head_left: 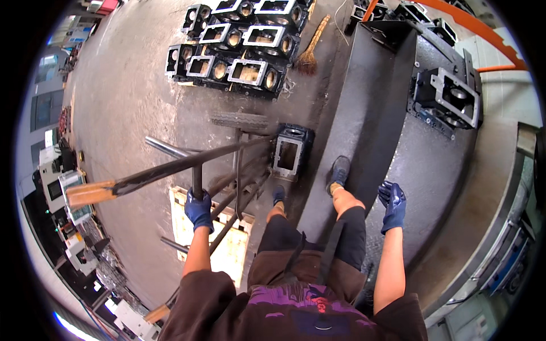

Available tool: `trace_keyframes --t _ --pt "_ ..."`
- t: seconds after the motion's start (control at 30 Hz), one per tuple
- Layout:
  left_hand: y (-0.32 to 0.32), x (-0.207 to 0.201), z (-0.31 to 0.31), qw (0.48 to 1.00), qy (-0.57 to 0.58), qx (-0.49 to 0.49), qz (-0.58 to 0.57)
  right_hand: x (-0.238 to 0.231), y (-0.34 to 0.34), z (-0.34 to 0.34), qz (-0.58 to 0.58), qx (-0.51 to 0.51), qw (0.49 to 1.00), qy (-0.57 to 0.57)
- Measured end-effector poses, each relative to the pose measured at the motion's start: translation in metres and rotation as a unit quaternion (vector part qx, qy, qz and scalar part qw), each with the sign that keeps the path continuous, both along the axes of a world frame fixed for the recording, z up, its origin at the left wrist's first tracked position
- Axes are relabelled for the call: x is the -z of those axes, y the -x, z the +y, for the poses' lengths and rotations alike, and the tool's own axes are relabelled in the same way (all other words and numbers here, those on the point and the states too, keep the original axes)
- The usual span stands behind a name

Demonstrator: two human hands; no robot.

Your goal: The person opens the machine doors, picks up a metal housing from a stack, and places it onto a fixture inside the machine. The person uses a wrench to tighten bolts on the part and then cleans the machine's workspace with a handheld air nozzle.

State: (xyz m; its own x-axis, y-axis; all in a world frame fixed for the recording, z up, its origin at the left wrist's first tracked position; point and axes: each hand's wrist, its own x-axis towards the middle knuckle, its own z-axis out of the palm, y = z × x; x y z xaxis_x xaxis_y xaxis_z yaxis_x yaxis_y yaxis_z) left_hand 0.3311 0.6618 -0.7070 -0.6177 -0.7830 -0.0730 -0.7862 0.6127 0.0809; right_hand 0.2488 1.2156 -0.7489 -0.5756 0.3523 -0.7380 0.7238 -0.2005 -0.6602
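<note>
My left hand (198, 211), in a dark blue glove, is wrapped round an upright metal tube of a hand cart (187, 165). The cart has long dark bars, one with a bare wooden end (91, 194), and a tyred wheel (239, 120). At the cart's front end sits a black cast housing (288, 153) with a rectangular opening; whether the cart bears it, I cannot tell. Also gloved in blue, my right hand (393, 203) hangs over the dark metal platform (369, 113), fingers loosely bent and apart, holding nothing.
Several similar castings (248, 72) stand in rows ahead. A straw broom (310, 54) lies beside them. Another casting (449, 99) rests on the platform at right, near an orange frame (489, 34). A pale wooden pallet (230, 250) lies under the cart's bars.
</note>
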Motion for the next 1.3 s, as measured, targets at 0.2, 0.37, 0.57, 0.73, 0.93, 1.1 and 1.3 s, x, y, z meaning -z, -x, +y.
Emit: trace_keyframes --t 0.2,0.37,0.57,0.73,0.93,1.1,1.3 --pt "-0.004 0.009 -0.012 0.996 0.016 0.047 0.073 0.072 0.01 -0.12 0.171 0.027 0.981 0.086" --pt "0.011 -0.002 0.009 0.989 0.002 0.067 0.132 0.107 0.024 -0.22 0.241 -0.127 0.959 0.076" --pt "0.001 -0.002 0.008 0.988 -0.01 0.086 0.126 0.077 0.002 -0.359 0.446 -0.292 0.84 0.101" --pt "0.004 0.0 -0.002 0.99 -0.015 0.08 0.114 0.009 0.07 -0.496 0.511 -0.435 0.738 -0.075" --pt "0.022 0.007 -0.048 0.991 -0.025 0.074 0.107 0.013 0.092 -0.557 0.543 -0.306 0.78 0.057" --pt "0.029 0.009 -0.079 0.992 0.019 0.073 0.097 0.016 0.098 -0.593 0.541 -0.312 0.78 0.047" --pt "0.011 0.014 -0.094 0.986 0.001 0.07 0.15 0.012 0.087 -0.595 0.55 -0.295 0.776 0.094"
